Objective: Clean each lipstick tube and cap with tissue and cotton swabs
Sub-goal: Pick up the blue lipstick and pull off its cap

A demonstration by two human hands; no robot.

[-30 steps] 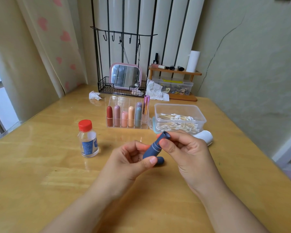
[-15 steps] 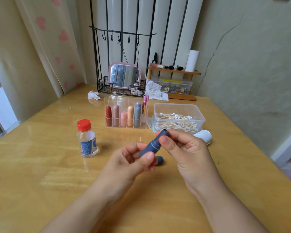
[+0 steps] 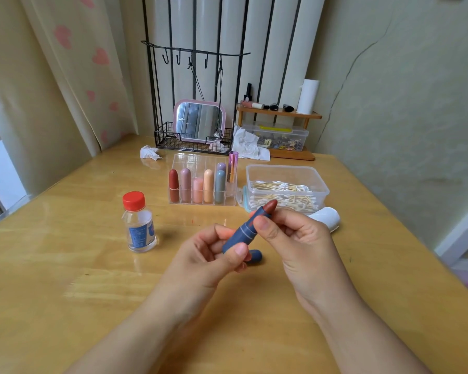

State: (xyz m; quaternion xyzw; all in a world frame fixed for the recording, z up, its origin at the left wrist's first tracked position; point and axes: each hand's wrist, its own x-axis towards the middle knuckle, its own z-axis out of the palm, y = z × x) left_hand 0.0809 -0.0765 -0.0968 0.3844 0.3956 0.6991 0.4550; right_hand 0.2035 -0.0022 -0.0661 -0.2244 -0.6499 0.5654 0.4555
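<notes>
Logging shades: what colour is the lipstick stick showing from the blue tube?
Brownish red stick, seen in the head view.

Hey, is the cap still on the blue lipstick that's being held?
No, the blue lipstick tube shows its bare reddish-brown tip, and the blue cap lies on the table.

Two hands hold a blue lipstick tube [image 3: 243,233] tilted above a wooden desk [image 3: 65,265]: the left hand [image 3: 208,255] pinches its base, the right hand [image 3: 295,238] its upper part. Reddish-brown lipstick [image 3: 270,205] protrudes. A blue cap [image 3: 254,257] lies beneath.
</notes>
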